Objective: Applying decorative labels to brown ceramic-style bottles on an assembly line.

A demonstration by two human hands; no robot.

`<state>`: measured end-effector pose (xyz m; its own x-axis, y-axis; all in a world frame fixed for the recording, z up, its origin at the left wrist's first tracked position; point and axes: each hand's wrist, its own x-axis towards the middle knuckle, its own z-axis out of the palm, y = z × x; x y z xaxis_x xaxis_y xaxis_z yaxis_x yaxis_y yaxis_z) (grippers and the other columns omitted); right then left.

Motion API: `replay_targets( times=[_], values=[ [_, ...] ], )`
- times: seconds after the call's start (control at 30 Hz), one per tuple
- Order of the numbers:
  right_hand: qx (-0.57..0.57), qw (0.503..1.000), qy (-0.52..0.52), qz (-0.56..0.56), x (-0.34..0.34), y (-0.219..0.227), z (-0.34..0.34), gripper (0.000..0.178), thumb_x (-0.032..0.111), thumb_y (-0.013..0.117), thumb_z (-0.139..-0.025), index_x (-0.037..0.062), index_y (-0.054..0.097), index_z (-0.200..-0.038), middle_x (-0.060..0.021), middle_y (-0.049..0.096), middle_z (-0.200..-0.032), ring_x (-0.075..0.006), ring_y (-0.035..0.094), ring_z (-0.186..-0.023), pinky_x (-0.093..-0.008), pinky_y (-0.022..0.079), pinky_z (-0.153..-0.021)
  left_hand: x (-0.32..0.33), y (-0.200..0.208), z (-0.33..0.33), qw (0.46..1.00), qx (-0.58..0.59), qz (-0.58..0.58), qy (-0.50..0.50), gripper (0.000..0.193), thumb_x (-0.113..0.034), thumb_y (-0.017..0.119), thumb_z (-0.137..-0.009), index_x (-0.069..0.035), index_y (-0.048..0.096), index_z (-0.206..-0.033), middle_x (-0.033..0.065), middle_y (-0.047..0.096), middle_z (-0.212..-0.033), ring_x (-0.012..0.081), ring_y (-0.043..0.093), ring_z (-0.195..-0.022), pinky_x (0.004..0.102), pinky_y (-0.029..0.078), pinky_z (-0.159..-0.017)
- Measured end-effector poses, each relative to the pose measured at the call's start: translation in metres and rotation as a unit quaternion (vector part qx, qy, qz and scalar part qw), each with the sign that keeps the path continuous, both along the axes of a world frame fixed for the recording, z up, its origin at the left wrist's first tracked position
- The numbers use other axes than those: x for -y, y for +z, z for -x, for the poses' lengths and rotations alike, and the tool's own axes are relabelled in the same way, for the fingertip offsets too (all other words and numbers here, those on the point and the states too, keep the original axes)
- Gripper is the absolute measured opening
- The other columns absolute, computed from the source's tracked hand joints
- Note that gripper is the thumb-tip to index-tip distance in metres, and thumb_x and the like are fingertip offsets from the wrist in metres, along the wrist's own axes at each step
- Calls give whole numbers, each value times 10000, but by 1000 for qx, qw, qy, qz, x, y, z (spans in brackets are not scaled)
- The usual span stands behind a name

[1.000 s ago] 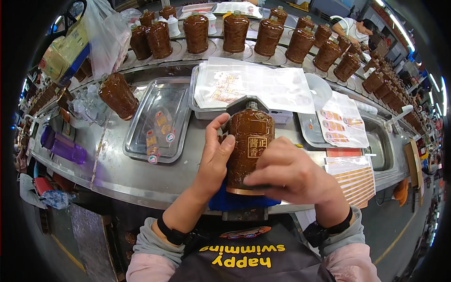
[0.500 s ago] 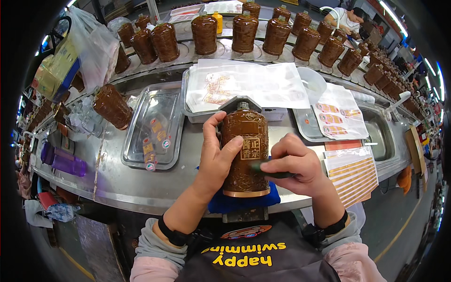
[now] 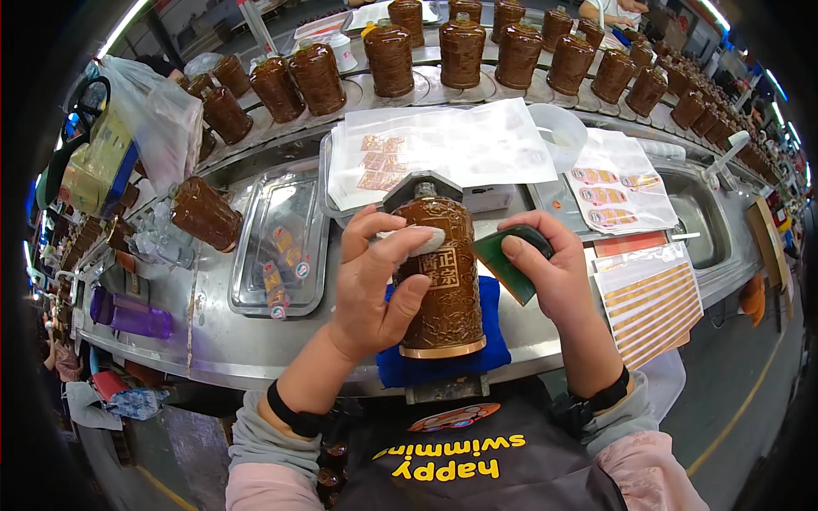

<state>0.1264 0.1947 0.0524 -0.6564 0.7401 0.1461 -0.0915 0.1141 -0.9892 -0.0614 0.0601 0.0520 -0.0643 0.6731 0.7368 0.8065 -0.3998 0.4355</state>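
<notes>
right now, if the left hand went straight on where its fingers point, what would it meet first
Most likely the brown bottle; the white pad in the left hand overlaps it in view, but whether they touch is unclear.

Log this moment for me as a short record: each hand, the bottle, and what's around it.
Left hand: holds a white wad at the bottle's upper front
Right hand: grips a flat green tool, beside the bottle
Bottle: brown, gold-framed panel, neck pointing away from the person
Under its base: blue cloth
Left: metal tray with small labels
Right: gold-striped sheet
</notes>
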Motion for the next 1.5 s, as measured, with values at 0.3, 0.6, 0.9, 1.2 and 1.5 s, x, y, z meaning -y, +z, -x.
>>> replay_targets(
  times=[0.3,0.6,0.9,1.2,1.5],
  values=[
    [-8,994,100,31,-12,3,11,186,152,681,-855,24,630,-980,-20,650,-867,-63,593,-779,-213,488,-674,2,-7,-3,996,-36,17,76,279,-250,559,-908,-28,635,-1059,138,618,-1096,324,433,-1129,408,338,-994],
    [-4,995,88,48,-16,8,14,200,155,677,-848,25,625,-992,-22,637,-873,-68,585,-778,-209,483,-688,3,-9,-4,996,-27,26,79,284,-264,552,-907,-49,694,-1027,137,621,-1126,322,409,-1153,414,336,-1004],
    [22,989,133,68,-6,2,13,190,164,678,-843,25,630,-962,-8,635,-843,-56,569,-791,-225,479,-706,3,-7,-5,998,-36,4,53,295,-302,619,-862,-79,720,-1026,92,634,-1099,304,457,-1081,414,343,-989],
    [29,991,124,49,-5,-4,1,199,174,678,-847,25,629,-970,-6,632,-844,-51,560,-792,-220,471,-685,7,-4,-2,987,-151,23,44,407,-427,538,-902,-99,727,-1051,55,655,-1094,258,501,-1048,462,306,-1030],
    [31,855,51,-515,10,-2,1,547,-77,610,-699,104,601,-1215,-178,539,-1255,-359,549,-1046,-399,467,-924,18,-12,-1,995,-95,1,19,350,-392,582,-881,-130,717,-1070,70,672,-1034,259,514,-1022,469,351,-985]
  ],
)
